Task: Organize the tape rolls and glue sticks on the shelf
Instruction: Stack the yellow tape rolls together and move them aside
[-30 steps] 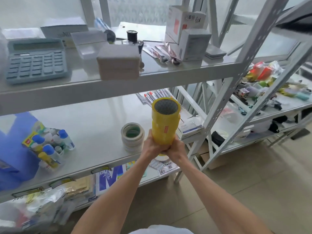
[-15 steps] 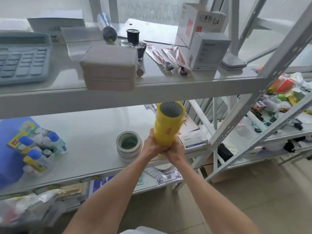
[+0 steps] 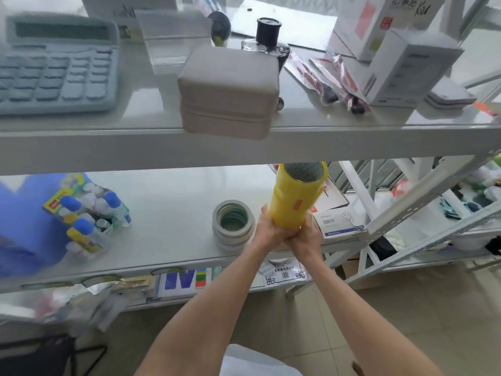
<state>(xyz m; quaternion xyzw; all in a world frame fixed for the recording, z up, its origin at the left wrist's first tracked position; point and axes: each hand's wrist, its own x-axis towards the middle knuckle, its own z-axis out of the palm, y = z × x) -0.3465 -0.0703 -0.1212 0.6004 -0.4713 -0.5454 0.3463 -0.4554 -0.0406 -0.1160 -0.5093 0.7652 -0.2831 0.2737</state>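
Note:
A tall yellow stack of tape rolls (image 3: 296,196) stands upright over the front edge of the middle shelf (image 3: 168,256). My left hand (image 3: 268,229) and my right hand (image 3: 305,237) both clasp its base from below. Its top sits just under the upper shelf's front rail. A short stack of pale tape rolls (image 3: 233,225) rests on the shelf just left of my hands. Several glue sticks (image 3: 89,215) with blue caps lie in a heap at the shelf's left, beside a blue bag (image 3: 24,221).
A white box of paper clips (image 3: 339,222) lies right of my hands. The upper shelf (image 3: 135,147) carries a blue calculator (image 3: 57,66), a beige case (image 3: 229,92), an ink bottle (image 3: 267,39) and white boxes (image 3: 406,66). A second rack (image 3: 423,221) stands to the right.
The view has moved closer to the shelves. The yellow stack, held in both hands, has gone slightly forward and up toward the middle shelf.

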